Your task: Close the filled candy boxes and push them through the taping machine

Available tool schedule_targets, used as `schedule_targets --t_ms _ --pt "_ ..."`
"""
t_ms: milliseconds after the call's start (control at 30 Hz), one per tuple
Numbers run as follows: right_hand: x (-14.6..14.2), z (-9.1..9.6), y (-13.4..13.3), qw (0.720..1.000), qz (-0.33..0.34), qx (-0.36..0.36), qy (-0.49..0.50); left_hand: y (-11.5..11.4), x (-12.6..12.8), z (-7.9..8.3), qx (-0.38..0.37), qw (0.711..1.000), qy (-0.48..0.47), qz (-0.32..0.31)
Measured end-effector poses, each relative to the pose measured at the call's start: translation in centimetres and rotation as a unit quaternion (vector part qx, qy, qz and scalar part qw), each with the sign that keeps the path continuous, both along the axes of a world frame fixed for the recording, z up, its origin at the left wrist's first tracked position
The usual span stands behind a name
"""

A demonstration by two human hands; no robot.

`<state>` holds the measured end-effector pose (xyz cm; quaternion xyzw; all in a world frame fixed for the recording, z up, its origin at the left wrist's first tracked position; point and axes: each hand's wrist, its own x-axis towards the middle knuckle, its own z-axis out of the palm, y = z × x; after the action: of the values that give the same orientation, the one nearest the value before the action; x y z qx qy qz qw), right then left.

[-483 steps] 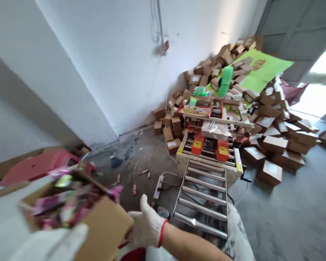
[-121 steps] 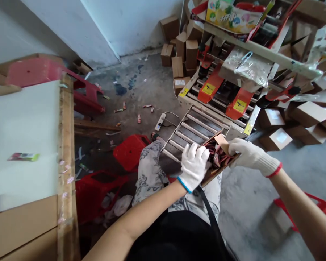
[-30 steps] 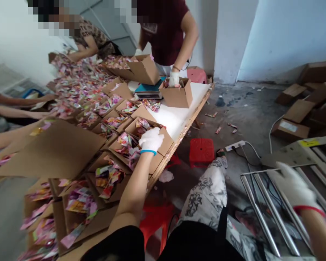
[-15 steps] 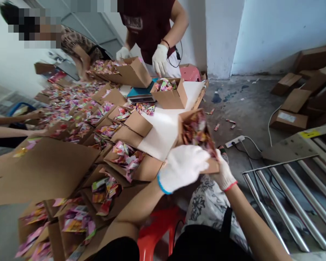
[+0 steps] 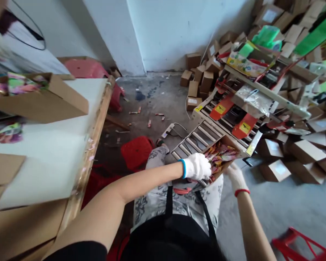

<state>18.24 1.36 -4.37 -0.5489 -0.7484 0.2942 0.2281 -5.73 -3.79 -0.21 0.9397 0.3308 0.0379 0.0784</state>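
Observation:
An open cardboard box point(image 5: 232, 143), tilted and filled with small colourful packets point(image 5: 220, 155), is held between my gloved hands at the near end of the roller conveyor point(image 5: 193, 140). My left hand point(image 5: 197, 166), in a white glove with a blue cuff, grips the box's left side, fingers over the edge. On the right side, my right hand point(image 5: 237, 177), in a white glove with a red cuff, is closed on the box wall; its fingertips are partly hidden and blurred. Whether the box rests on the rollers I cannot tell.
A carton-sealing machine point(image 5: 236, 112) joins the conveyor, with many closed boxes point(image 5: 277, 169) around it. Left is a white table point(image 5: 51, 145) with filled boxes. Red stools point(image 5: 138, 151), a power strip point(image 5: 168, 129) and loose packets lie about the floor. A co-worker's gloved hand is upper left.
My view has turned right, from the packing table to the conveyor. Both hands have carried the packet-filled box along, away from the table and over to the rollers.

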Motion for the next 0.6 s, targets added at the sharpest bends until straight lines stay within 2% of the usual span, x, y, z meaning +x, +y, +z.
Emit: schedule_targets --t_ms 67,100,133,200,267,333,400,467,533,600 --pt "0.7 1.3 2.1 0.995 -0.062 0.044 0.062 0.9 0.0 0.7 -0.046 0.999 0.024 0.004" --pt "0.6 2.0 3.0 0.992 -0.066 0.063 0.087 1.4 -0.1 1.1 -0.075 0.996 0.04 0.02" --pt "0.2 2.6 3.8 0.992 -0.042 0.079 0.093 1.9 -0.1 1.5 -0.104 0.992 0.058 0.041" --pt "-0.7 3.6 4.8 0.992 0.072 0.1 0.039 2.6 0.2 1.6 -0.146 0.981 0.088 0.094" --pt "-1.4 4.2 5.0 0.975 0.182 0.117 -0.054 2.7 1.0 0.6 -0.114 0.979 0.07 0.156" --pt "-1.7 4.2 4.6 0.961 0.215 0.136 -0.113 1.9 2.0 -1.3 -0.002 0.981 0.002 0.195" --pt "-2.1 3.7 4.0 0.957 0.19 0.155 -0.152 0.7 2.9 -3.5 0.135 0.962 -0.074 0.224" --pt "-3.3 3.0 3.4 0.953 0.129 0.173 -0.213 -0.4 3.3 -5.0 0.218 0.93 -0.112 0.273" --pt "-5.2 2.2 3.3 0.939 0.044 0.171 -0.296 -0.8 3.1 -5.4 0.22 0.906 -0.117 0.341" --pt "-7.2 1.2 3.9 0.922 -0.031 0.161 -0.351 -0.7 2.3 -4.9 0.147 0.903 -0.121 0.385"
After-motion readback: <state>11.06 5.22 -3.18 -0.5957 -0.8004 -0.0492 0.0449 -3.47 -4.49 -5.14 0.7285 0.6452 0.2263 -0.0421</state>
